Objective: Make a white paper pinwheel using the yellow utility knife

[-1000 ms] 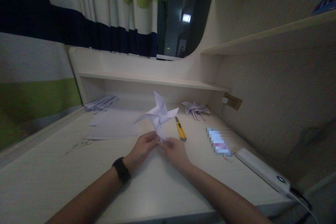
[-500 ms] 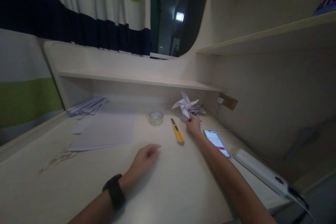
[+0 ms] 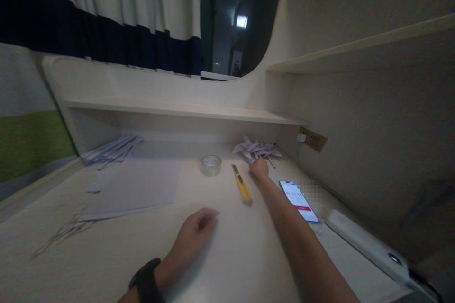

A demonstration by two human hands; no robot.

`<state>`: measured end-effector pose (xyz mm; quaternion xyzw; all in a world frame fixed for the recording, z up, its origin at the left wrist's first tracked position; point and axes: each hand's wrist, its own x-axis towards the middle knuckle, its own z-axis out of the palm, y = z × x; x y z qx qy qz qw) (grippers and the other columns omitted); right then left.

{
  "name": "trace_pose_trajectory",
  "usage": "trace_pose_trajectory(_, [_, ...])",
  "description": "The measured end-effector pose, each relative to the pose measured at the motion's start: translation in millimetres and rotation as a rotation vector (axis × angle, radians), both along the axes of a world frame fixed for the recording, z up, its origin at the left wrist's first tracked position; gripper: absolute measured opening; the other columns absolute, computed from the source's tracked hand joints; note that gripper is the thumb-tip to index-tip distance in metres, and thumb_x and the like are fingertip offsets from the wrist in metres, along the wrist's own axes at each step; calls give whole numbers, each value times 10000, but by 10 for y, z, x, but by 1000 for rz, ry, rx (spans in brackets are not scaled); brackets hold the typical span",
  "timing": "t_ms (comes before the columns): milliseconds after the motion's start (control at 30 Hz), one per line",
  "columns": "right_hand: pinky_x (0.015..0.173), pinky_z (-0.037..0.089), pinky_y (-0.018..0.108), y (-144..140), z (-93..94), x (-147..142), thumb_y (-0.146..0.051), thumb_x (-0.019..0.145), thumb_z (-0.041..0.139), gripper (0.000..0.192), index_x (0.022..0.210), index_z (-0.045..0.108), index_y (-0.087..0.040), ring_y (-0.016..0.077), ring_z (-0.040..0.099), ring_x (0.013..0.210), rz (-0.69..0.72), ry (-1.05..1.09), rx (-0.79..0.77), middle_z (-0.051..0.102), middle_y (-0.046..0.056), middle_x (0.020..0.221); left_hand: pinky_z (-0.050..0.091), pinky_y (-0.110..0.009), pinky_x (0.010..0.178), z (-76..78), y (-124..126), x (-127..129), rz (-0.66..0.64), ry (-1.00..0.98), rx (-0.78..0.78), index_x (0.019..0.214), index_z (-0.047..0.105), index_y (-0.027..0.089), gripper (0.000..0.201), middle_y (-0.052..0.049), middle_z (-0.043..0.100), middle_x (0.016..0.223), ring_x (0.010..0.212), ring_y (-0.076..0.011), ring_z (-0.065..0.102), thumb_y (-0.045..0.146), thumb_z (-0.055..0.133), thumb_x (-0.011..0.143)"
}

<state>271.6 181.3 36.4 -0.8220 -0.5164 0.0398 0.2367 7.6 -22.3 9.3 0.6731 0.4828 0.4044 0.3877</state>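
My right hand (image 3: 259,169) is stretched to the back right of the desk and rests against the stick end of a white paper pinwheel, which lies on the pile of paper pinwheels (image 3: 255,149) under the low shelf. Whether the fingers still grip it is unclear. My left hand (image 3: 194,236), with a black band on the wrist, lies loosely on the desk (image 3: 227,265) near the front, holding nothing. A yellow utility knife (image 3: 242,188) lies just left of my right forearm. A roll of clear tape (image 3: 211,165) stands beyond my left hand.
A lit phone (image 3: 298,194) lies right of my right forearm, with a white power bank (image 3: 369,248) nearer the front right. Sheets of paper (image 3: 135,189) and paper strips (image 3: 110,149) lie at the left. Thin strips (image 3: 64,234) sit near the left edge. A wall socket (image 3: 312,139) is at the right.
Both hands held the pinwheel upright in front of me; my right hand carried it to the pile at the back right and laid it down. My left hand let go and dropped to the desk.
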Motion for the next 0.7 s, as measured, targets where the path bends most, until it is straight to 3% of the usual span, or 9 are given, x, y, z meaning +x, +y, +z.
trace_pose_trajectory(400, [794, 486, 320, 7, 8, -54, -292, 770, 587, 350, 1037, 660, -77, 303, 623, 1000, 4, -31, 7, 652, 220, 1064, 469, -342, 777, 33, 0, 4, -6, 12, 12, 922, 661, 165, 249, -87, 691, 892, 824, -219, 620, 320, 502, 810])
trace_pose_trajectory(700, [774, 457, 301, -254, 148, -108, -269, 787, 559, 310, 1009, 670, -81, 291, 626, 969, 50, -84, 70, 663, 214, 1021, 468, -346, 783, 15, 0, 25, 1, -32, 14, 928, 665, 168, 241, -95, 692, 924, 848, -229, 622, 316, 522, 802])
